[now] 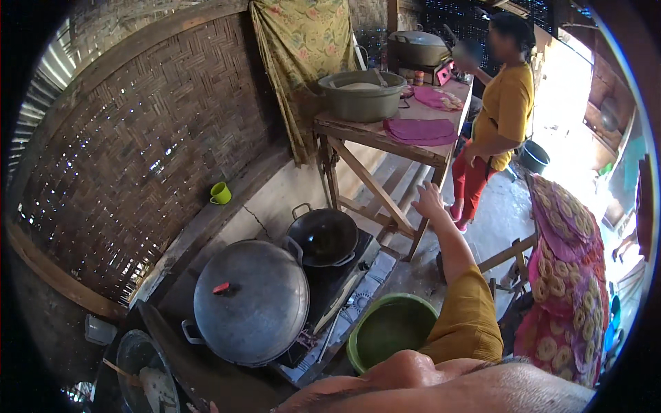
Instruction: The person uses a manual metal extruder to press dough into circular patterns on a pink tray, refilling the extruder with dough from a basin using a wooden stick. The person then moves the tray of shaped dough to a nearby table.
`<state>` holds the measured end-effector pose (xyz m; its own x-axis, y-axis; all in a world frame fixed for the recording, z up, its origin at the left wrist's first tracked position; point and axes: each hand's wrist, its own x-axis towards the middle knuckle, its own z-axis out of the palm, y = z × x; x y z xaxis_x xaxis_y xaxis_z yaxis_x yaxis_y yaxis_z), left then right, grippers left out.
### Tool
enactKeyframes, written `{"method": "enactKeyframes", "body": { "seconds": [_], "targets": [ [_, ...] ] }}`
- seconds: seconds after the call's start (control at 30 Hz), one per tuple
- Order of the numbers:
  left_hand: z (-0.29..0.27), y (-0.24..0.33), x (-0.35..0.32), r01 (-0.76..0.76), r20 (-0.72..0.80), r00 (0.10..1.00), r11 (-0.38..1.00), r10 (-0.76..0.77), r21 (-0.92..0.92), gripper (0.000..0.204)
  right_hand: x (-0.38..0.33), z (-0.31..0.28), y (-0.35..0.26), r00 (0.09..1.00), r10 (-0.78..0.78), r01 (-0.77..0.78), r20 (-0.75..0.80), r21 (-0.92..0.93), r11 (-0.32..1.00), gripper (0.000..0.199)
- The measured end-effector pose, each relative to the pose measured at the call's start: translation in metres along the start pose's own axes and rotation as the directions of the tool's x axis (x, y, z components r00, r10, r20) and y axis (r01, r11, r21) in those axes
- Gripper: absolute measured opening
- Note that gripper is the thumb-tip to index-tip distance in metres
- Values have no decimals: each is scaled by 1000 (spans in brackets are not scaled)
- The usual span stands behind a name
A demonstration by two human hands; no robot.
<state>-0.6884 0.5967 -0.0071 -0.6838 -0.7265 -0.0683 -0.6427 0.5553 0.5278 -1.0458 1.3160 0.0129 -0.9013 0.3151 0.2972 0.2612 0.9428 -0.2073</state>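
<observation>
My right hand point(430, 201) reaches forward on an outstretched arm in a yellow sleeve. Its fingers are spread with nothing in them, in front of the wooden table's point(418, 153) near legs. Only a sliver of my left hand point(205, 407) shows at the lower edge; its fingers are mostly hidden. Nearest to it are a large lidded metal pot point(251, 303) with a red lid knob and a tub point(141, 365) with white stuff and a stick. A dark wok point(322, 237) sits beside the pot on the stove point(337, 313). A green basin point(392, 330) lies below my right arm.
A person point(506, 103) in a yellow top stands right of the table. On the table are a grey-green basin point(365, 96), pink cloths point(421, 132) and another pot point(418, 48). Rings of dough point(561, 268) cover a pink cloth at right. A green cup point(220, 193) rests on the wall ledge.
</observation>
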Motion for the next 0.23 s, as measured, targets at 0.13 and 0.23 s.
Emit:
{"method": "enactKeyframes", "body": {
  "seconds": [0.13, 0.23],
  "targets": [
    [12, -26, 6, -491, -208, 862, 863, 462, -116, 90, 61, 12, 15, 992, 100, -94, 72, -84, 992, 57],
    [3, -9, 2, -266, -91, 964, 919, 250, -293, 93, 100, 23, 24, 983, 164, -156, 82, -96, 983, 67]
  ]
}}
